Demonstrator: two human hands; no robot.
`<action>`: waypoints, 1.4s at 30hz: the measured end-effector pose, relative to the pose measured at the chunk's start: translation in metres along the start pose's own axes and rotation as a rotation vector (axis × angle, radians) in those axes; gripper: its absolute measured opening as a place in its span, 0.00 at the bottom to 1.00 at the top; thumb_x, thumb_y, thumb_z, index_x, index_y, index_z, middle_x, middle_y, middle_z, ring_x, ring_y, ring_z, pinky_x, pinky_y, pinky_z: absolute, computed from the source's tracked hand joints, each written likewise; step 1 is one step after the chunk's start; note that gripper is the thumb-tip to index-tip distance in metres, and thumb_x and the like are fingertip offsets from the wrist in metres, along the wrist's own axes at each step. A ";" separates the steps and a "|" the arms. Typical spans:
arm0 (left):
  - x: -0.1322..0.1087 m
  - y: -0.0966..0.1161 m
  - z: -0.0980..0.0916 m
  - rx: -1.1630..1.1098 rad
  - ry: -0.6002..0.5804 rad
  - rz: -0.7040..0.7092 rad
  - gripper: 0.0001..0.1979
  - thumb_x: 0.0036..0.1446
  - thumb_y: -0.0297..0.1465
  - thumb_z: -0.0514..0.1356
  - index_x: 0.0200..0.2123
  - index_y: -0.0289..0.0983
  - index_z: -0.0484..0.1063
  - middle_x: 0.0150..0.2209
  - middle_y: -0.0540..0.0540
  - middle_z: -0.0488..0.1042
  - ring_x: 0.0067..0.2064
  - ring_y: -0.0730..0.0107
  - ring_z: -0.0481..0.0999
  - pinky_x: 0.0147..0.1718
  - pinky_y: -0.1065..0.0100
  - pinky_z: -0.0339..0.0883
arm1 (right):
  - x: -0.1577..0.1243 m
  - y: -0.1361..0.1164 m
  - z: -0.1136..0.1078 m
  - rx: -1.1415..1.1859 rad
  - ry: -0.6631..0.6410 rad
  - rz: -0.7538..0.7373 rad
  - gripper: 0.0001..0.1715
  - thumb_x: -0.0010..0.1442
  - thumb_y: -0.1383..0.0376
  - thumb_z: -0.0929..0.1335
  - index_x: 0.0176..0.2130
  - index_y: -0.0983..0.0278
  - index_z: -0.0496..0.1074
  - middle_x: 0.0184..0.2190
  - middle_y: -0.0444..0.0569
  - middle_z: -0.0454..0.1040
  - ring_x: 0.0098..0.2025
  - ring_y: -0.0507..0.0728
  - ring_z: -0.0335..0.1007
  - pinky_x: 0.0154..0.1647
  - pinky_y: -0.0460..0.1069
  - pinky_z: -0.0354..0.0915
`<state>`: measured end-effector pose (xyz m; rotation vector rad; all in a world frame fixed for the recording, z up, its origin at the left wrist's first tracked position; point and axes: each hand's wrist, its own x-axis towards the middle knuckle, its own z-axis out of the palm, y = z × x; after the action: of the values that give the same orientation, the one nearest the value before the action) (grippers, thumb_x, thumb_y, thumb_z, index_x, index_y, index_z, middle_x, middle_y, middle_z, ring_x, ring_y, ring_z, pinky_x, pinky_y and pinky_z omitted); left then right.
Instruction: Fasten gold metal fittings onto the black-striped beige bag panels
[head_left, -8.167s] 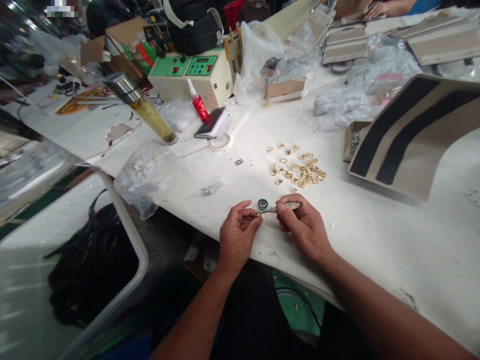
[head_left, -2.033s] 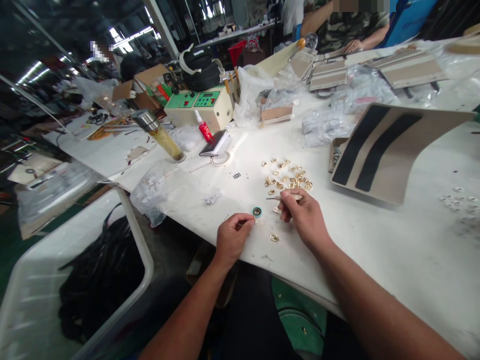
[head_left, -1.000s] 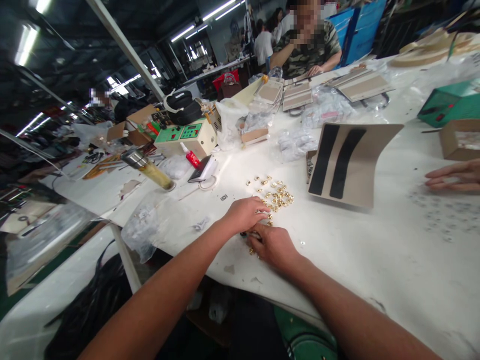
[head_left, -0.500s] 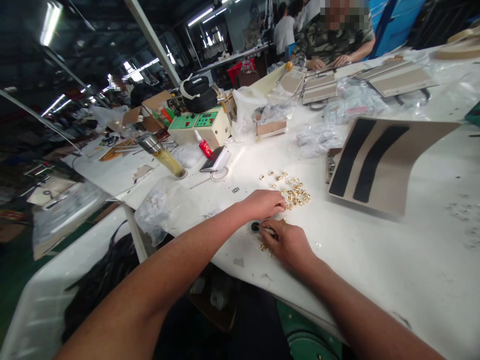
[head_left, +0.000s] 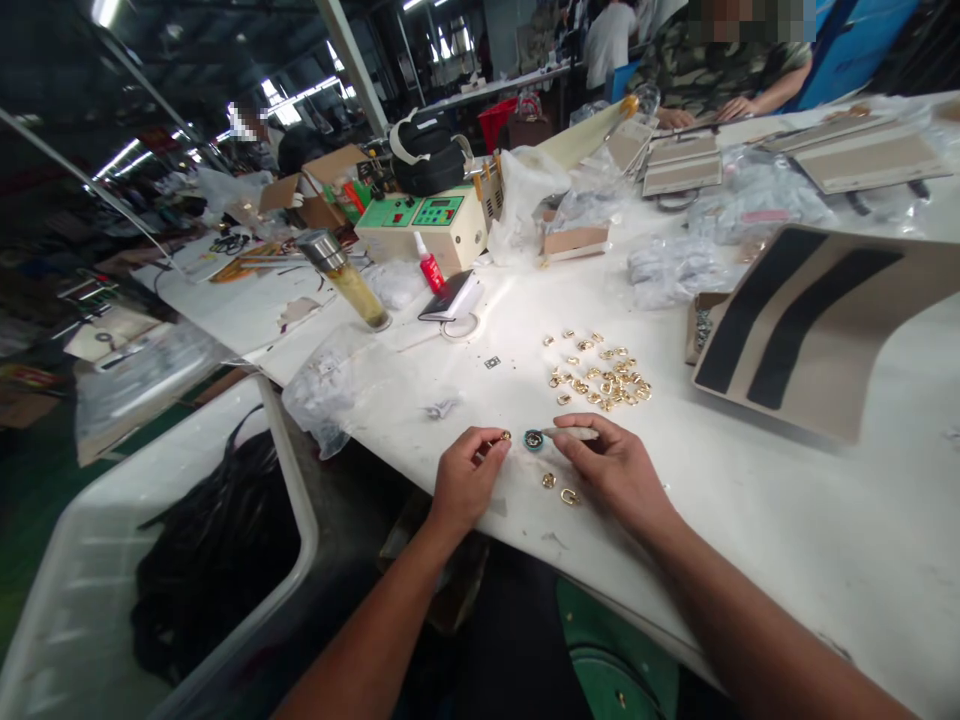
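Observation:
Between the thumb and fingers of my left hand (head_left: 466, 476) is a small gold metal fitting (head_left: 506, 437), held just above the table. My right hand (head_left: 616, 462) grips a pale, thin pointed stick (head_left: 576, 433), its tip at the edge of a small round teal-rimmed container (head_left: 533, 440) with dark contents. Two gold pieces, one of them a U-shaped fitting (head_left: 569, 496), lie on the table below the container. A scattered pile of gold fittings (head_left: 619, 382) lies beyond my right hand.
A beige panel with black strips (head_left: 810, 330) rests at the right beside a small box. Farther back are a red-labelled bottle (head_left: 429, 265), a jar of yellowish liquid (head_left: 351, 285) and a green-panelled machine (head_left: 427, 225). A white bin (head_left: 300, 500) stands lower left. Someone sits opposite.
My left hand has drawn back from the gold pile, toward me and left, with a gold fitting in its fingers. My right hand has stayed by the container. The view has shifted slightly.

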<state>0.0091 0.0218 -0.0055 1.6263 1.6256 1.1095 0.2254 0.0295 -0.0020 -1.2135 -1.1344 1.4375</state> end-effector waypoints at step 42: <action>-0.015 -0.004 0.014 0.306 -0.065 0.319 0.11 0.62 0.29 0.66 0.47 0.41 0.80 0.40 0.48 0.81 0.37 0.68 0.78 0.38 0.67 0.73 | 0.018 -0.011 -0.034 0.315 0.450 -0.154 0.16 0.60 0.53 0.76 0.38 0.62 0.74 0.25 0.42 0.73 0.21 0.49 0.63 0.22 0.45 0.59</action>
<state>0.0210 0.0093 -0.0180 2.1567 1.5900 0.9773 0.2584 0.0519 0.0033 -1.1214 -0.6499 1.1022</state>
